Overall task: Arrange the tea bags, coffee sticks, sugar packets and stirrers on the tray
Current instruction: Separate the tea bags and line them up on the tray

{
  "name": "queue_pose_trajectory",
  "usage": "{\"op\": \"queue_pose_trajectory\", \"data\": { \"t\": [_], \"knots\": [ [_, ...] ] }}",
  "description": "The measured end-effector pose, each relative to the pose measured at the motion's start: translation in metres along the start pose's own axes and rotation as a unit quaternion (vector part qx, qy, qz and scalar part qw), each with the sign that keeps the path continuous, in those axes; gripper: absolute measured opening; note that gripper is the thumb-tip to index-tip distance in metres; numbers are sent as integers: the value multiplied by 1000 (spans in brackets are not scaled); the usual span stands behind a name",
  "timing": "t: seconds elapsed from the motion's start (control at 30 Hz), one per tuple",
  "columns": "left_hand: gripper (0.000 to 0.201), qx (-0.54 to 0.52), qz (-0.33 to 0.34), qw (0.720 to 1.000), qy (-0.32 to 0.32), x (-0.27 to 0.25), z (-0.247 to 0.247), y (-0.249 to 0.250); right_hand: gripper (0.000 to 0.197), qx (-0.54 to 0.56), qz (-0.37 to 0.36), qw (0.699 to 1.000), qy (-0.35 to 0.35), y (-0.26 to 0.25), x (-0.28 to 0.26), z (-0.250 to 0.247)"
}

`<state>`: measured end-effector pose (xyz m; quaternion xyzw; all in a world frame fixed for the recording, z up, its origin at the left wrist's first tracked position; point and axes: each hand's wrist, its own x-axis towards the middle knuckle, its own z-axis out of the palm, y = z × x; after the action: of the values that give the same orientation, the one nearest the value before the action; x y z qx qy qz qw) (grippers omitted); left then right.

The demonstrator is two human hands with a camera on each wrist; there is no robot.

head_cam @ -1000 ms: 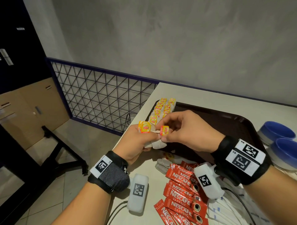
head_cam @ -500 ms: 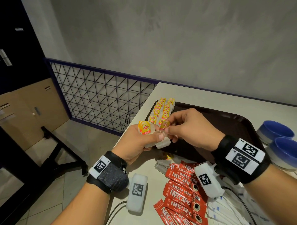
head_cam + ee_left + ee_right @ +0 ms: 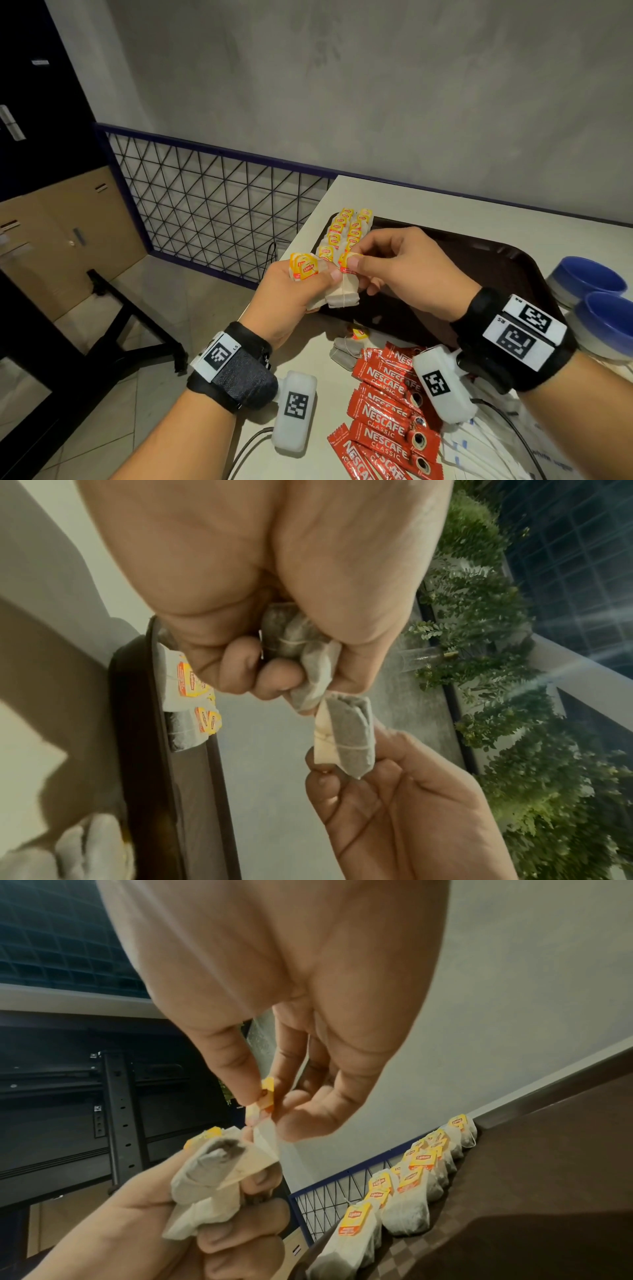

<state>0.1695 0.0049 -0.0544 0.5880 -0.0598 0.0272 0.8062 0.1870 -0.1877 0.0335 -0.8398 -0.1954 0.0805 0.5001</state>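
My left hand (image 3: 301,291) grips a small bunch of tea bags (image 3: 305,269) with yellow tags, held above the tray's near-left corner. My right hand (image 3: 352,267) pinches the yellow tag (image 3: 265,1096) of one tea bag (image 3: 349,737), which hangs beside the bunch. The dark brown tray (image 3: 479,267) carries two rows of tea bags (image 3: 346,229) along its left edge. One loose tea bag (image 3: 346,347) lies on the table in front of the tray. Red coffee sticks (image 3: 387,411) lie in a pile near me, with white sugar packets (image 3: 486,452) to their right.
Two blue and white bowls (image 3: 589,284) stand at the right of the tray. The white table (image 3: 445,212) ends at its left edge beside a metal grid railing (image 3: 212,202). A grey wall runs behind the table.
My right hand has drawn one tea bag by its tag slightly up and towards the tray, away from the bunch in my left hand. The left hand has stayed put.
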Motion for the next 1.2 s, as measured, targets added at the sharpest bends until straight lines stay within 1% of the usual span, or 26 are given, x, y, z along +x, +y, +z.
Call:
{"op": "queue_pose_trajectory", "data": {
  "t": [0.07,0.17,0.27,0.37,0.5,0.63,0.73,0.9,1.07,1.13,1.2],
  "knots": [
    [24,10,10,1000,1,1,0,-1,7,2,-2,1000,12,0,0,0],
    [8,26,26,999,9,0,0,-1,11,22,-3,1000,20,-1,0,0],
    [6,40,41,998,24,-1,2,0,21,84,-2,996,17,-1,-1,0],
    [4,40,48,997,50,-1,3,2,25,139,11,990,15,-4,-3,-1],
    [10,49,59,994,74,1,3,2,23,161,30,986,12,-5,-5,-4],
    [8,52,63,993,83,1,4,1,22,176,40,983,-26,-3,-5,-5],
    [11,52,64,994,76,0,3,1,23,179,43,982,-47,-3,-6,-4],
    [17,74,70,993,65,0,4,2,24,216,49,974,-43,-3,-3,-5],
    [11,61,68,993,70,-1,5,3,24,207,52,975,-64,-7,-3,-5],
    [10,43,60,995,68,-2,6,5,21,173,49,982,-55,-8,-3,-4],
    [12,24,54,996,64,-2,6,5,19,110,35,993,-34,-7,-2,-2]
  ]
}}
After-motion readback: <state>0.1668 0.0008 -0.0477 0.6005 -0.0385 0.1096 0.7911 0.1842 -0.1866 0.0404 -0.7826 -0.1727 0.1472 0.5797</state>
